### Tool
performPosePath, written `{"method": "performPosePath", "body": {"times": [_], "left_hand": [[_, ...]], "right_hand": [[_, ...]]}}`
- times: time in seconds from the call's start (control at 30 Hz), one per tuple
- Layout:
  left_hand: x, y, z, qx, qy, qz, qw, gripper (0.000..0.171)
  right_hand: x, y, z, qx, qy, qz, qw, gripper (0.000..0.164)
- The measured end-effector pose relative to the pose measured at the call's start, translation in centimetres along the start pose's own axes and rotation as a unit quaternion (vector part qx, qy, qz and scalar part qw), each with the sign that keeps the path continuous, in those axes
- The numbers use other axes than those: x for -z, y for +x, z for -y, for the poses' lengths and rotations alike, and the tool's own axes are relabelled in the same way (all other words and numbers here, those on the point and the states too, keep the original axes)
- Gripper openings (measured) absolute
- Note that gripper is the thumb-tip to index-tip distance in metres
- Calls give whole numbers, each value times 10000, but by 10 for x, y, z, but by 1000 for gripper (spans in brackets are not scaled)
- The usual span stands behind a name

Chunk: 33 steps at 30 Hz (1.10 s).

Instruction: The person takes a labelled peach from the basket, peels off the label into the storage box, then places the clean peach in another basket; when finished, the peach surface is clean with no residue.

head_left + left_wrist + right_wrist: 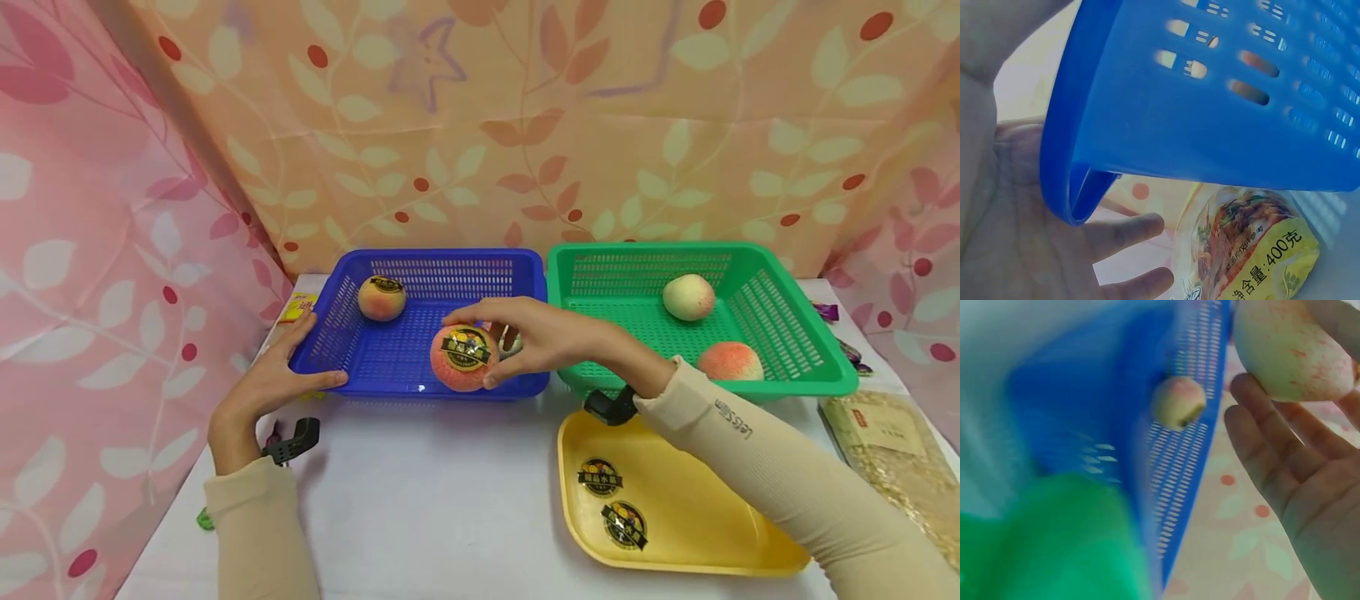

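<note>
My right hand [536,333] grips a pink peach [465,357] with a black and gold sticker, above the front right of the blue basket [420,385]. Its pale side [1300,353] shows in the right wrist view, pinched between thumb and fingers. A pale patch behind the fingers cannot be made out. At the basket's left end is my left hand [273,375], its thumb near the front rim; the left wrist view shows extended fingers [1125,237] beside the blue wall. Another stickered peach [382,298] lies inside, at the back left.
The green basket [795,387] on the right holds a pale peach [688,297] and a pink one [731,361]. In front, a yellow tray [697,500] carries two round stickers [625,525]. Bagged grain [885,433] lies far right; a yellow packet [1272,256] sits behind the blue basket's left end.
</note>
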State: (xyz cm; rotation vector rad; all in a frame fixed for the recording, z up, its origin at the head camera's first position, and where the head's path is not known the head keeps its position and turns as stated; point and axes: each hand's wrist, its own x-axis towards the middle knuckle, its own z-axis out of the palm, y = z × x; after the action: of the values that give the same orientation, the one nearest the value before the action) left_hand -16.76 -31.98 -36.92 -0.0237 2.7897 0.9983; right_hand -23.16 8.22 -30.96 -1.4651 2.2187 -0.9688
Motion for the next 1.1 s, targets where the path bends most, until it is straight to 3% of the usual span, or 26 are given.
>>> {"method": "performPosePath", "body": {"times": [0.1, 0.33, 0.5, 0.63, 0.87, 1.1], "left_hand": [[-1, 2, -1, -97, 13, -31, 9999, 116], [3, -7, -12, -437, -88, -225, 9988, 112], [3, -16, -47, -1130, -80, -525, 9922, 97], [-7, -22, -83, -1827, -173, -512, 9817, 86], [-36, -24, -124, -2901, -473, 326, 9553, 75], [-59, -20, -137, -3259, -549, 1385, 9336, 61]], "right_hand": [[-7, -20, 1, -33, 38, -158, 9999, 79], [-26, -42, 12, 214, -120, -434, 9988, 78], [-46, -52, 16, 255, -108, -361, 9990, 76], [-63, -58, 12, 124, -73, -163, 9998, 75], [-85, -64, -2, -268, -12, 176, 9995, 74], [-99, -62, -13, -458, -728, 119, 9962, 72]]}}
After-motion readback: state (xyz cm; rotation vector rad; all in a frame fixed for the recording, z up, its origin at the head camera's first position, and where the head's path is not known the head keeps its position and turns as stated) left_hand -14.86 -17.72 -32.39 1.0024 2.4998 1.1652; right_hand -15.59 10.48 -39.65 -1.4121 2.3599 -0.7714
